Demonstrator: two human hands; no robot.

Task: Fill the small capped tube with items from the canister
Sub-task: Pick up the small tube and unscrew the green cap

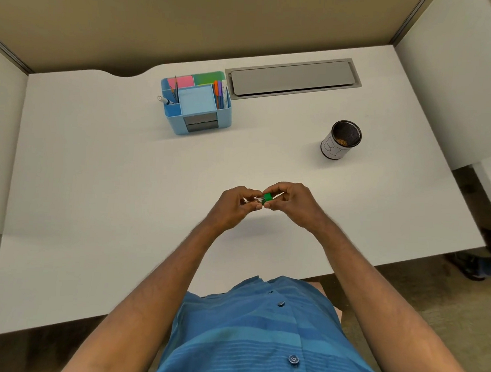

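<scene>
- Centrally, small clear tube [255, 200] with green cap [267, 198], held level above the near middle of the white desk [97, 178], between both hands.
- Left hand [234, 206] pinching the clear body, fingertips closed round it; tube contents too small to tell.
- Right hand [292, 201] pinching the green cap between thumb and forefinger, other fingers curled.
- Step in hand, by judgement: working the cap, most likely opening. Whether twisting off or on, cannot tell.
- Next move likely calls for: cap off and parked safe, tube kept mouth-up in the left hand, right hand freed for the reach.
- Canister [341, 139] well apart, far right of the hands; dark mesh inside, brownish items at the bottom, kind unclear.
- White label round the canister, large hand-drawn outline letters; not legible with any certainty.
- Blue desk organiser [197, 105] at the back centre: pens, a marker, pink and green note pads, pale blue pad. No readable writing.
- Grey cable hatch [294, 77] just beside the organiser, to the right.
- No brand seen anywhere.
</scene>
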